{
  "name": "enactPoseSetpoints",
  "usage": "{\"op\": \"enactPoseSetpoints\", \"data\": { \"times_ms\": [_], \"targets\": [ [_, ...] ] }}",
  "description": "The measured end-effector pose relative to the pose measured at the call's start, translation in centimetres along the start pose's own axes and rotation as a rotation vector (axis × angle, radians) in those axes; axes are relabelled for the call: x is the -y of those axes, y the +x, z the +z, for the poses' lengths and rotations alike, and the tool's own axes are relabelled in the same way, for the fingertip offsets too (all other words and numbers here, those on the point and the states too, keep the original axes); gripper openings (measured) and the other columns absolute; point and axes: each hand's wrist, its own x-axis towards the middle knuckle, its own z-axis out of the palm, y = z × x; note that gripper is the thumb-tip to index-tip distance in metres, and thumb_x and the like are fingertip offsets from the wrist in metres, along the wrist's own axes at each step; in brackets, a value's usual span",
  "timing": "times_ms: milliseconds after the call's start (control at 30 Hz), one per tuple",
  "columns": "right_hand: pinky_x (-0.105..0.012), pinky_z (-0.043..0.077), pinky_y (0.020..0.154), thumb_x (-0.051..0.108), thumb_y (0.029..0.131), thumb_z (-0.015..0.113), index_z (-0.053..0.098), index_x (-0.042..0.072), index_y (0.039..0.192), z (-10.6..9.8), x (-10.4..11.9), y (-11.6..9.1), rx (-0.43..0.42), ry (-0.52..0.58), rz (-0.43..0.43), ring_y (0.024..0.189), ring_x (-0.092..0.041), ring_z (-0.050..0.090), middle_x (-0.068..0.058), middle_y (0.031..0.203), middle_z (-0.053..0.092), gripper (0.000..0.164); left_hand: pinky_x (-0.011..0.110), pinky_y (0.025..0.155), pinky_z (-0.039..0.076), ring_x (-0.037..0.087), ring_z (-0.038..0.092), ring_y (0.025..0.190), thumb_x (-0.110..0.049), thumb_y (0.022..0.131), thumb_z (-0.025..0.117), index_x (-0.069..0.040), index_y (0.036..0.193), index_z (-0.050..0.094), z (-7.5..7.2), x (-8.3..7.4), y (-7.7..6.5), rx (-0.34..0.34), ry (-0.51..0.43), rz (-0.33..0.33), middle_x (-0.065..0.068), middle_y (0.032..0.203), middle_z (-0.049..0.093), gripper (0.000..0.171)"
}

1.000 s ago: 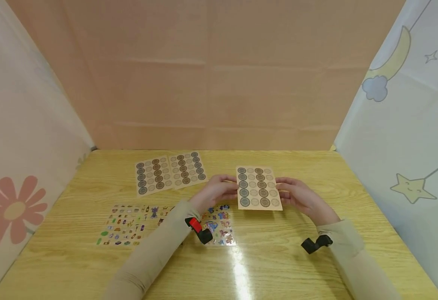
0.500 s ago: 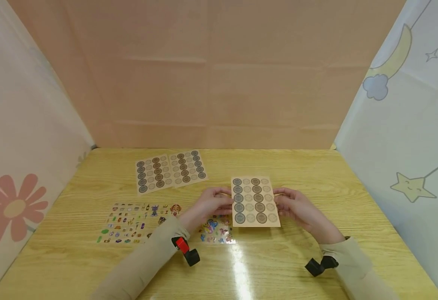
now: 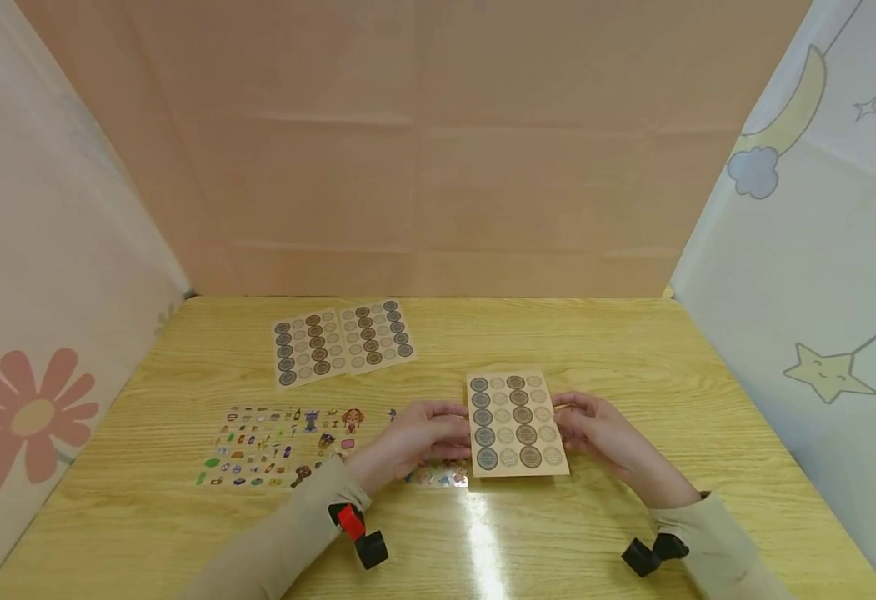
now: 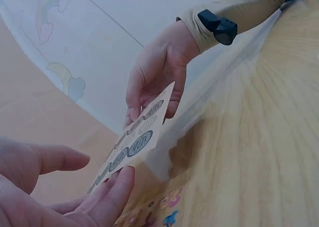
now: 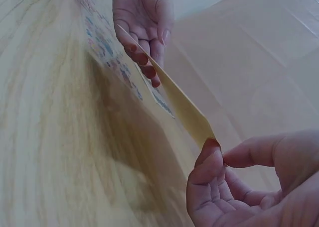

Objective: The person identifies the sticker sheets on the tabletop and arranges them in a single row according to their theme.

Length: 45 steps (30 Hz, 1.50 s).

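A tan sheet of round stickers (image 3: pixel 520 425), printed in grey and brown columns, is raised over the table between both hands. My right hand (image 3: pixel 606 442) pinches its right edge with thumb and fingers, as the right wrist view also shows. At the left edge my left hand (image 3: pixel 418 442) has its fingers under the sheet. Its thumb (image 4: pixel 65 159) stands apart from the sheet in the left wrist view. Below and left lie clear sheets of small colourful stickers (image 3: pixel 257 450), partly hidden by my left arm and hand.
Two similar tan sticker sheets, one on the left (image 3: pixel 306 348) and one on the right (image 3: pixel 377 335), lie side by side at the back left of the wooden table (image 3: pixel 633 350). Printed cloths hang at both sides, and a plain pinkish-orange cloth (image 3: pixel 422 167) hangs behind.
Both hands have brought the tan sticker sheet nearer the front of the table. The left hand's thumb and forearm have shifted, uncovering more of the clear sticker sheets.
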Motion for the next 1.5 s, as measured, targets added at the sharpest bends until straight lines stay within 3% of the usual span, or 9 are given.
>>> {"op": "enactPoseSetpoints", "data": {
  "times_ms": [267, 600, 900, 1500],
  "targets": [
    [-0.030, 0.055, 0.068, 0.009, 0.099, 0.050, 0.035, -0.014, 0.131, -0.4, -0.9, -0.2, 0.027, 0.028, 0.019, 0.081, -0.019, 0.063, -0.009, 0.097, 0.063, 0.042, 0.041, 0.084, 0.054, 0.032, 0.067, 0.091, 0.003, 0.089, 0.062, 0.014, 0.123, 0.050, 0.2, 0.6, -0.6, 0.014, -0.056, -0.018, 0.026, 0.102, 0.065, 0.038],
    [-0.029, 0.055, 0.067, 0.011, 0.098, 0.051, 0.036, -0.012, 0.131, -0.5, -1.0, 0.0, -0.003, 0.001, 0.042, 0.080, -0.018, 0.063, -0.008, 0.095, 0.064, 0.042, 0.043, 0.086, 0.053, 0.036, 0.065, 0.098, 0.003, 0.090, 0.060, 0.016, 0.123, 0.048, 0.2, 0.8, -0.8, 0.025, -0.082, -0.016, 0.027, 0.107, 0.063, 0.038],
    [-0.032, 0.055, 0.075, 0.015, 0.099, 0.047, 0.035, -0.015, 0.136, 0.0, -0.2, -0.4, -0.069, -0.008, 0.073, 0.086, -0.020, 0.064, -0.012, 0.102, 0.064, 0.049, 0.044, 0.088, 0.052, 0.038, 0.061, 0.104, 0.000, 0.092, 0.059, 0.016, 0.125, 0.047, 0.3, 0.4, -1.2, 0.029, -0.086, -0.028, 0.028, 0.112, 0.060, 0.039],
    [-0.032, 0.055, 0.079, 0.016, 0.098, 0.048, 0.040, -0.019, 0.131, 0.1, 0.1, -0.8, -0.030, -0.061, 0.056, 0.092, -0.020, 0.064, -0.011, 0.105, 0.064, 0.049, 0.043, 0.088, 0.052, 0.036, 0.060, 0.105, -0.006, 0.093, 0.060, 0.014, 0.130, 0.042, 0.4, 0.3, -1.7, 0.021, -0.056, -0.039, 0.028, 0.120, 0.052, 0.045]
  ]
}}
